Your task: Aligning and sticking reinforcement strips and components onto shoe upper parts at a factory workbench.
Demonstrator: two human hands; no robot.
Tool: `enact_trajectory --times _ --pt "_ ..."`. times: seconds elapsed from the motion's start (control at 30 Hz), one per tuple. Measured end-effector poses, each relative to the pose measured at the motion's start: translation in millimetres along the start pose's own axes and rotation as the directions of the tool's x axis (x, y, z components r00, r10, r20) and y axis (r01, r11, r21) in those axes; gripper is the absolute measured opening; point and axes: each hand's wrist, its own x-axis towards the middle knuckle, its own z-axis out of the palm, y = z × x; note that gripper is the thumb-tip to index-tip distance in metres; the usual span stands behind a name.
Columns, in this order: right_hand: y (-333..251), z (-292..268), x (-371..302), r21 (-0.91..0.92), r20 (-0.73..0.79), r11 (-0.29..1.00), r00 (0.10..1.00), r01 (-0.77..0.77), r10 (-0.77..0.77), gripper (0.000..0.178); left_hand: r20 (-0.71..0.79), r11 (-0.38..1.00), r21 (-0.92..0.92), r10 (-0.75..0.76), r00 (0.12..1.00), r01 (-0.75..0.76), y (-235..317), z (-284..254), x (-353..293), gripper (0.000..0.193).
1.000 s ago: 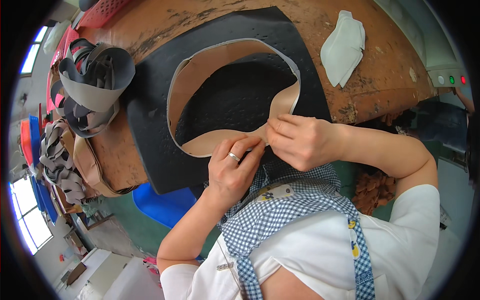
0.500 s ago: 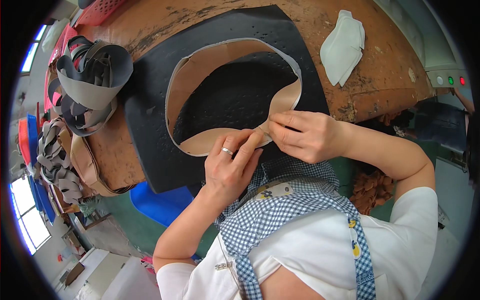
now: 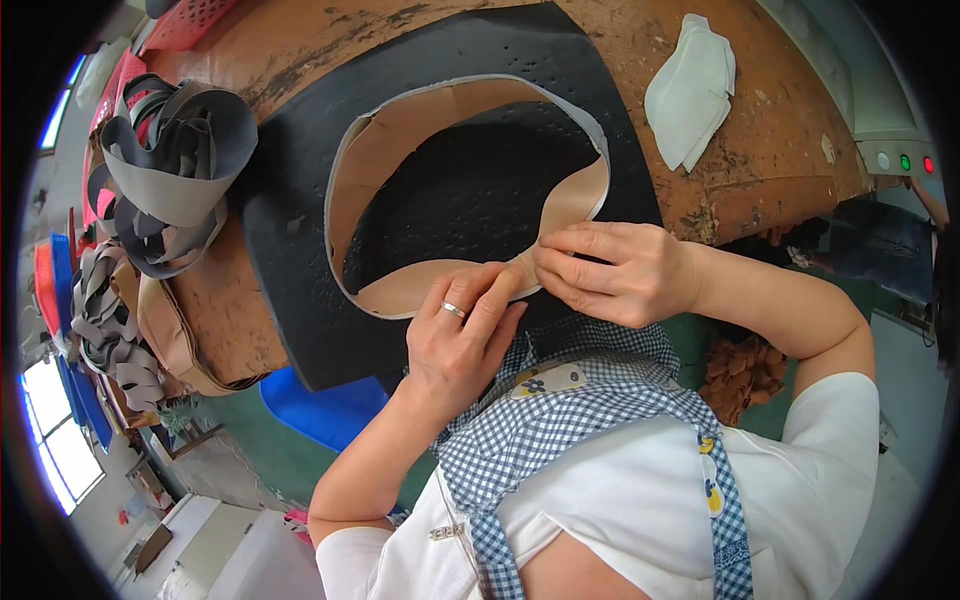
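A wide tan strip with a pale edge, shaped into a loop like a leather band (image 3: 405, 138), stands on a black rubber mat (image 3: 440, 190). At the loop's near side, where it narrows and twists, both my hands meet. My left hand (image 3: 455, 335) presses and pinches the band with its fingertips, a ring on one finger. Close beside it on the right, my right hand (image 3: 615, 272) pinches the same narrow stretch between thumb and fingers. The fingertips cover the exact spot being gripped.
The mat lies on a worn wooden table (image 3: 770, 130). Pale cut pieces (image 3: 690, 95) are stacked at the right. Coiled grey strips (image 3: 180, 150) crowd the left, with folded tan strips (image 3: 165, 320) nearer me. A blue stool (image 3: 320, 408) shows below the table edge.
Both hands keep hold of the band at nearly the same place, with only tiny finger shifts. The whole view has shifted slightly.
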Motion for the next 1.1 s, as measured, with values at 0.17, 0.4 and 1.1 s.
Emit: enact_trajectory --times 0.17,0.4,1.1 --pt "3.0 -1.2 -2.3 -0.013 0.048 1.000 0.999 0.015 -0.015 0.018 0.136 0.989 0.124 0.064 0.989 -0.081 -3.3 3.1 -4.3 0.061" --pt "1.8 -12.0 15.6 -0.046 0.034 0.993 0.994 -0.106 0.108 0.016 0.271 0.969 0.165 0.132 0.954 -0.181 8.1 -9.8 6.3 0.048" --pt "93.6 31.2 150.5 0.290 0.558 0.779 0.759 -0.556 0.335 0.015 0.210 0.957 0.101 -0.289 0.934 0.273 -75.7 -87.0 86.3 0.013"
